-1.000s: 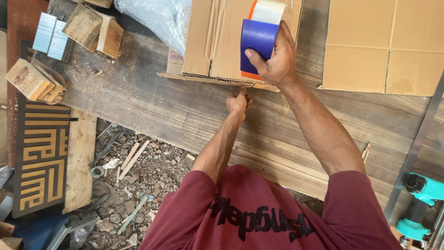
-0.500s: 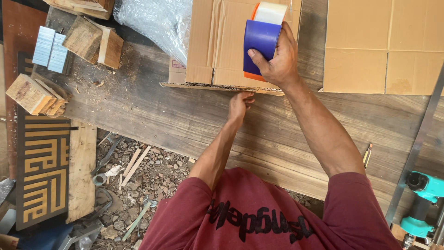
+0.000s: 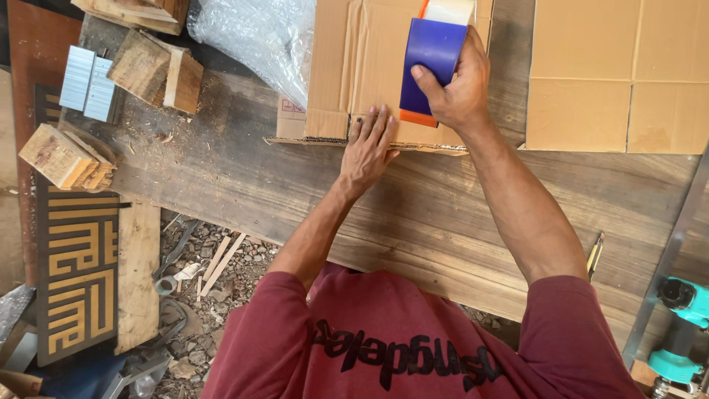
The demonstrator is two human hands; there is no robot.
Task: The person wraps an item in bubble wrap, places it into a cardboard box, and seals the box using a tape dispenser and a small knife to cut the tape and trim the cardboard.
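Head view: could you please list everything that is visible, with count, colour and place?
tape dispenser: 1, blue with orange edge, on the near cardboard box, in the right hand
cardboard box: 1, brown, top centre of the workbench
flat cardboard: 1, brown, top right
bubble wrap: 1, clear, left of the box
wood blocks: several, pale, top left and left edge
staple strips: 2, grey, upper left
patterned panel: 1, dark with gold lines, lower left
power tool: 1, teal, lower right
workbench: 1, weathered brown wood, centre
left hand: flat on the box's near edge
right hand: grip around the dispenser
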